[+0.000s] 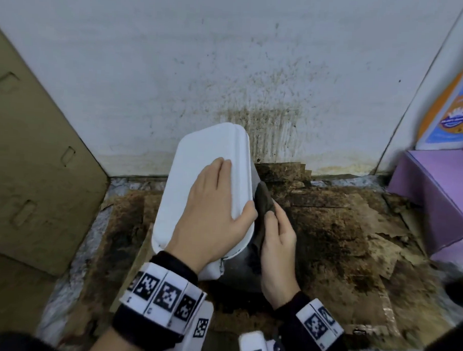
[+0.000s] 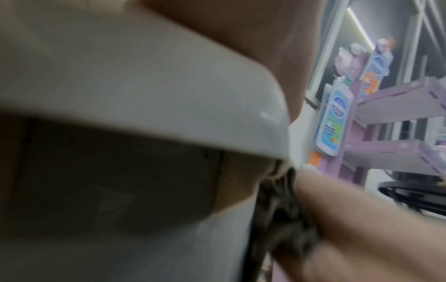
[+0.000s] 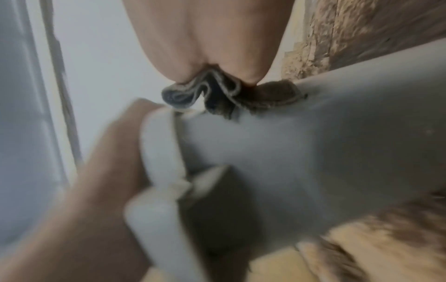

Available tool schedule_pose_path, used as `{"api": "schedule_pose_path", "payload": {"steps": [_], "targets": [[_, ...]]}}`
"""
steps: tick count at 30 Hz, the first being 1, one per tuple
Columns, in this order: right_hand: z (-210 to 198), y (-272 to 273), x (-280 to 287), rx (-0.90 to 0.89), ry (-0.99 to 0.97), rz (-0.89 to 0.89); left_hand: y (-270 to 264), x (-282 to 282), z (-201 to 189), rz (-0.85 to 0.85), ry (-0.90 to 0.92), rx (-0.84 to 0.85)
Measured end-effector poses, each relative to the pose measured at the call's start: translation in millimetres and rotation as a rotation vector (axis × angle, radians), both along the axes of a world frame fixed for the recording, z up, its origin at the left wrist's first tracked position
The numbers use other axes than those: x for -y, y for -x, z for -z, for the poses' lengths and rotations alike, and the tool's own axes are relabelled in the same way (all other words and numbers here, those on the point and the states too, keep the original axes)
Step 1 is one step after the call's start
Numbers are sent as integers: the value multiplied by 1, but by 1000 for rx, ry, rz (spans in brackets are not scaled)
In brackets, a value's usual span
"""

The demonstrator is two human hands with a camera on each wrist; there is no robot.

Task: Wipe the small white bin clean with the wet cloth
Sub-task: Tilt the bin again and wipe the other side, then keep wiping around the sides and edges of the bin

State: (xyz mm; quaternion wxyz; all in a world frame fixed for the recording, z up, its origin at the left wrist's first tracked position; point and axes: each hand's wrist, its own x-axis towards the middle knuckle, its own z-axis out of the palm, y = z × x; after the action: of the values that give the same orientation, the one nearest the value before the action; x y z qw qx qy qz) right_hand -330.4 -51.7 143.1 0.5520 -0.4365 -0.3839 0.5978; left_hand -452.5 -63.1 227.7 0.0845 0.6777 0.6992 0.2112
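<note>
The small white bin (image 1: 207, 153) stands on the stained floor against the wall, its lid facing me. My left hand (image 1: 218, 201) lies flat on the lid with straight fingers, the thumb hooked over the lid's right rim. My right hand (image 1: 273, 230) grips a dark, dirty wet cloth (image 1: 265, 200) and presses it against the bin's right side just under the rim. In the right wrist view the folded cloth (image 3: 217, 95) sits between my fingers, touching the bin wall (image 3: 289, 148). In the left wrist view the cloth (image 2: 282, 219) hangs below the lid edge (image 2: 144, 95).
The wall (image 1: 267, 110) behind the bin is spattered brown. Soggy brown cardboard (image 1: 329, 227) covers the floor. A large cardboard sheet (image 1: 27, 153) leans at the left, and a purple display stand (image 1: 436, 189) is at the right. Something dark grey (image 1: 239, 271) lies under the bin's near end.
</note>
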Motion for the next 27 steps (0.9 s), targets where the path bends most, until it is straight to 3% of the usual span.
{"api": "schedule_pose_path", "payload": {"steps": [4, 7, 10, 12, 14, 17, 20, 27], "targets": [[-40, -20, -16, -213, 56, 66, -24, -4, 0, 28, 4, 52], [-60, -34, -17, -166, -40, -9, -37, -6, -1, 82, -51, 192], [-65, -44, -17, 83, -181, -104, -42, -2, -8, 98, -190, 491], [-66, -49, -18, 234, -225, -110, -33, 2, -10, 30, -268, 590], [-67, -53, -21, 344, -263, -113, -12, 7, -8, -54, -264, 526], [-73, -59, -27, 412, -297, -168, 19, 19, -2, -117, -25, 336], [-82, -65, -28, 502, -384, -312, 26, 33, 4, -67, 184, 378], [-78, -73, -27, 1241, -835, -686, 20, 34, 24, 53, 162, 422]]}}
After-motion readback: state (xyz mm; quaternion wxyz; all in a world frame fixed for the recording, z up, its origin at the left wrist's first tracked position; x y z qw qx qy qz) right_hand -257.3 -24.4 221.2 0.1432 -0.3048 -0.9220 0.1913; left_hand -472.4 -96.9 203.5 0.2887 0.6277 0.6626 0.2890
